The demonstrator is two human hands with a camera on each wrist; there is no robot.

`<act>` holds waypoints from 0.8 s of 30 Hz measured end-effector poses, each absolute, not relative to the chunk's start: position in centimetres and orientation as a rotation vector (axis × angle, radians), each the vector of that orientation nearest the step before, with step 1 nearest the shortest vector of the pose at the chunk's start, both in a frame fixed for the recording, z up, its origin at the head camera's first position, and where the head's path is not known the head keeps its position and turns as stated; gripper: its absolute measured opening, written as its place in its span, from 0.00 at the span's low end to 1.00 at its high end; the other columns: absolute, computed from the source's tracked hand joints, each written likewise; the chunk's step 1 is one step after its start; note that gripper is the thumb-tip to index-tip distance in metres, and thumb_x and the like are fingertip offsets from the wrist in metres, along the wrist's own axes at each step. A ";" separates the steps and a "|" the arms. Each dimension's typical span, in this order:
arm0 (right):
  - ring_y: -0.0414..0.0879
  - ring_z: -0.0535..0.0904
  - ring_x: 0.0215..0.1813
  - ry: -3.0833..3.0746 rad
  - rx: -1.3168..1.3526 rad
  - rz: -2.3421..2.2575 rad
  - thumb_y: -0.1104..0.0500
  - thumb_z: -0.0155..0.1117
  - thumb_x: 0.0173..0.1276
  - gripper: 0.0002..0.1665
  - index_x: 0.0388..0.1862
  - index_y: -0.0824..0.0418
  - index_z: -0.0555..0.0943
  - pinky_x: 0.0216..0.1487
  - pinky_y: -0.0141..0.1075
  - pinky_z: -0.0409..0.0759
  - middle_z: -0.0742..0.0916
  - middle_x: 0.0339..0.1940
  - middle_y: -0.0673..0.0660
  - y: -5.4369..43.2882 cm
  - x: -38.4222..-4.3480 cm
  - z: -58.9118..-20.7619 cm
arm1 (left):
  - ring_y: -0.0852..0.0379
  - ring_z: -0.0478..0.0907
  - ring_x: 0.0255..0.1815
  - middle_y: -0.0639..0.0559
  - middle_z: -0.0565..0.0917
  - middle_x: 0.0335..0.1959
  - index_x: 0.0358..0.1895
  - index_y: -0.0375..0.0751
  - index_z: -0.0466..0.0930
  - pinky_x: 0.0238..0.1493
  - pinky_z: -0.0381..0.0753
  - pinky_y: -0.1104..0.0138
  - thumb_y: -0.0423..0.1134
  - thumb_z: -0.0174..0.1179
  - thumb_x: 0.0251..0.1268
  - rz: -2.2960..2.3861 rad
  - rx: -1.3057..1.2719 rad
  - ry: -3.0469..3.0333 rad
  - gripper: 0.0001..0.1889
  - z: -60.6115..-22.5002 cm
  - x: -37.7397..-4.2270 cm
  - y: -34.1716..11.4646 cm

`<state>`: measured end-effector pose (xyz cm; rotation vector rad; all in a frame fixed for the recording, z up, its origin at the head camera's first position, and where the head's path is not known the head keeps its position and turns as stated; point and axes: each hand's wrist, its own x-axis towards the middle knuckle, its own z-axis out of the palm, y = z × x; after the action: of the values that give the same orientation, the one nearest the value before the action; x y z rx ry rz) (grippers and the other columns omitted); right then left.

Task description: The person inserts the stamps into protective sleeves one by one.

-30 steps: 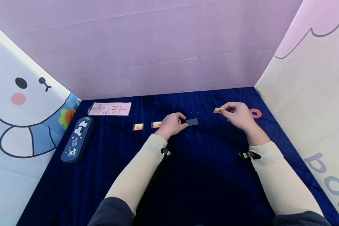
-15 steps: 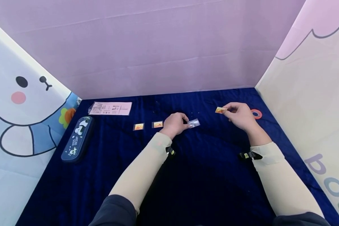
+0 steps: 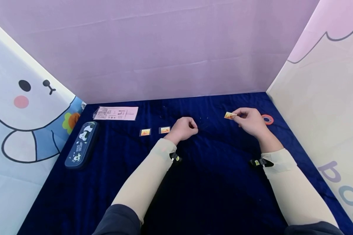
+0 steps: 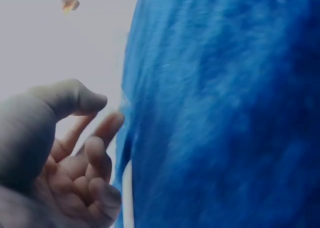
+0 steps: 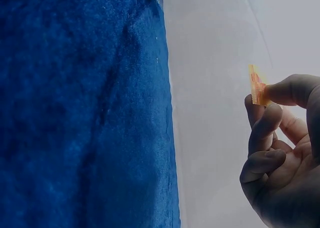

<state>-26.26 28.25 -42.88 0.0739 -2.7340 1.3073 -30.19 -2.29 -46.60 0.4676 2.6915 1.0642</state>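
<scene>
Left to right: just beside a sleeved orange stamp (image 3: pixel 165 130), left hand (image 3: pixel 182 128) turned rightward, with thumb and fingers bent close; impossible to tell whether pinching anything. Well apart, pinched between thumb and fingertip, yellow-orange stamp (image 3: pixel 229 115); then right hand (image 3: pixel 249 121) turned leftward, with remaining fingers curled; just beside, red ring (image 3: pixel 270 121).

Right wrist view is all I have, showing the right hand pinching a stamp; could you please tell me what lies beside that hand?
Observer: The head view shows a red tape roll just to the right of the right hand.
Operator: Thank you; and what lies by the left hand?
Observer: Also in the head view, a nearer stamp and a farther stamp lie in a row to its left.
</scene>
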 end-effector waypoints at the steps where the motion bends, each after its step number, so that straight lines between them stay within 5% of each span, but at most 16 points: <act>1: 0.51 0.80 0.28 -2.734 0.077 1.307 0.54 0.67 0.76 0.10 0.47 0.57 0.89 0.23 0.39 0.72 0.88 0.31 0.55 28.2 -26.3 -42.9 | 0.59 0.81 0.38 0.61 0.84 0.38 0.36 0.55 0.84 0.43 0.82 0.61 0.43 0.71 0.70 1.100 0.470 2.688 0.04 -46.5 -30.3 -2.6; 9: 0.49 0.79 0.25 -2.718 0.134 1.307 0.57 0.68 0.75 0.08 0.45 0.58 0.90 0.21 0.38 0.70 0.86 0.24 0.52 27.6 -26.5 -42.9 | 0.58 0.82 0.36 0.59 0.87 0.36 0.43 0.50 0.86 0.41 0.81 0.63 0.38 0.68 0.68 1.369 0.525 2.708 0.04 -45.1 -30.3 -5.0; 16: 0.50 0.80 0.26 -2.719 0.223 1.327 0.56 0.67 0.77 0.09 0.46 0.60 0.89 0.21 0.39 0.72 0.89 0.32 0.55 26.3 -26.7 -42.1 | 0.52 0.76 0.24 0.60 0.88 0.38 0.45 0.50 0.91 0.30 0.77 0.61 0.38 0.67 0.70 1.520 0.553 2.702 0.06 -43.1 -29.6 -7.5; 24: 0.56 0.81 0.29 -2.705 0.297 1.336 0.56 0.68 0.77 0.08 0.47 0.56 0.90 0.22 0.40 0.74 0.89 0.36 0.58 23.7 -27.2 -40.9 | 0.53 0.73 0.25 0.57 0.89 0.39 0.43 0.49 0.92 0.26 0.72 0.65 0.42 0.70 0.71 1.725 0.555 2.739 0.05 -40.8 -28.1 -9.3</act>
<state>-27.19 23.67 -40.89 0.2968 -2.7048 1.3360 -28.15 -9.32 -40.76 0.5553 2.7388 1.7250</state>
